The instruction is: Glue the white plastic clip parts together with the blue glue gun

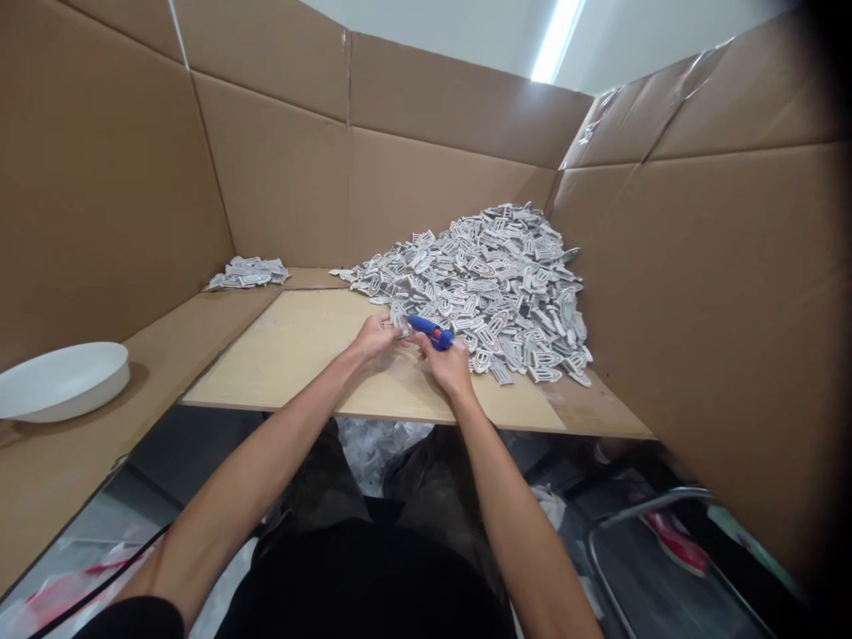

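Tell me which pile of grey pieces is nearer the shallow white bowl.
The small, low grey pile by the left cardboard wall; the other grey pile is far taller and farther right.

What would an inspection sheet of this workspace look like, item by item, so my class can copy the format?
Surface: pale board, bare at front left; brown cardboard beside it.
Things in hand: blue tool in the right hand; small grey piece in the left, detail blurred.
Clutter: large heap of grey pieces spreading onto the board; smaller heap at back left; white bowl at left.
Hands: left hand and right hand close together over the board.
Cables: black cable at lower left, ends not visible; nothing seen on the blue tool.
Surroundings: cardboard walls; metal-framed chair at lower right.
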{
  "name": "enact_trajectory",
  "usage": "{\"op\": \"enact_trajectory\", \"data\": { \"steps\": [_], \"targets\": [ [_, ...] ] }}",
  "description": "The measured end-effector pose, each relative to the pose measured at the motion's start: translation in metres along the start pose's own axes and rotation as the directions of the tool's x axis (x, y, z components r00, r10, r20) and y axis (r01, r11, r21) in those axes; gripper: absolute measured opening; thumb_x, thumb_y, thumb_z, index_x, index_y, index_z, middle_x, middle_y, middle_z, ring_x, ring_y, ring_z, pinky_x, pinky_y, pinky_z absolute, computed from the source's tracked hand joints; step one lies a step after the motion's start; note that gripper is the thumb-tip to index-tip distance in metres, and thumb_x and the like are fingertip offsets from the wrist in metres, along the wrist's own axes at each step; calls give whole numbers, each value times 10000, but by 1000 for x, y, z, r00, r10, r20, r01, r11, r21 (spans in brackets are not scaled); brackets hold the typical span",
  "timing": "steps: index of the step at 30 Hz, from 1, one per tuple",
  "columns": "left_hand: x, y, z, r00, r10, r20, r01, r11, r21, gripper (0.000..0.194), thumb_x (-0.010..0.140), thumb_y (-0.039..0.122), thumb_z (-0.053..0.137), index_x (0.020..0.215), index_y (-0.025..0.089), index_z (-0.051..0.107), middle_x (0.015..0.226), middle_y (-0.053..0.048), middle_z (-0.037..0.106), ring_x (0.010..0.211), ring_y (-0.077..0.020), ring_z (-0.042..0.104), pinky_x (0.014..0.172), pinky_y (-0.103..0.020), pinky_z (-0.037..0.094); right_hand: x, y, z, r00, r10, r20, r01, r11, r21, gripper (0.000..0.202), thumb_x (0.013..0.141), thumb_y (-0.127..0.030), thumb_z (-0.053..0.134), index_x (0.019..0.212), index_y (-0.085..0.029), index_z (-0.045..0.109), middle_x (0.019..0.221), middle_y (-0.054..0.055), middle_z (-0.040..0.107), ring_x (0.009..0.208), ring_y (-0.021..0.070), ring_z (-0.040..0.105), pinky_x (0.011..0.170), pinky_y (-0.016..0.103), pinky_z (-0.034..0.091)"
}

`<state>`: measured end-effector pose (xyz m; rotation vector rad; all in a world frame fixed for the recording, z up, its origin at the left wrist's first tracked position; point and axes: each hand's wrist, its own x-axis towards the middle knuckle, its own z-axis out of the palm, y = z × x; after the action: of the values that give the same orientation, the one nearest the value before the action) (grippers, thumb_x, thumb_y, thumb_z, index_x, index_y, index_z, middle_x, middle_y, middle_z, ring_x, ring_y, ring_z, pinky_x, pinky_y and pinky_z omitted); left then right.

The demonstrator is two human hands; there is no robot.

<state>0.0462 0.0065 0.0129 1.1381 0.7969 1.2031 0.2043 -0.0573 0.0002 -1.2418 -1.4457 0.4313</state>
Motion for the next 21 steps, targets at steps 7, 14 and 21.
{"op": "enact_trajectory", "data": {
  "steps": [7, 14, 21],
  "targets": [
    [2, -4, -2, 998, 49, 44, -51, 997, 62, 188, 693, 23, 769, 862, 104, 761, 799, -88, 781, 632, -157, 680, 659, -299, 574, 2, 6, 0, 1000, -8, 13, 8, 1000, -24, 498, 869, -690, 691, 786, -208, 782, 646, 45, 711, 638, 227, 645, 684, 355, 538],
    [0, -2, -2, 997, 50, 52, -57, 989, 134, 125, 703, 13, 737, 774, 113, 761, 770, -105, 775, 638, -184, 689, 666, -333, 576, 1, 4, 0, 1000, 14, 14, -14, 999, -34, 462, 870, -656, 697, 684, -234, 710, 618, 32, 685, 639, 216, 628, 704, 341, 533],
    [-3, 1, -2, 996, 69, 53, -76, 989, 129, 91, 684, 56, 779, 744, 112, 741, 724, -96, 762, 632, -186, 699, 608, -279, 541, 0, 4, -1, 999, -29, 28, 31, 996, -86, 487, 914, -674, 657, 698, -240, 703, 581, 24, 642, 609, 219, 605, 682, 344, 528]
  ]
}}
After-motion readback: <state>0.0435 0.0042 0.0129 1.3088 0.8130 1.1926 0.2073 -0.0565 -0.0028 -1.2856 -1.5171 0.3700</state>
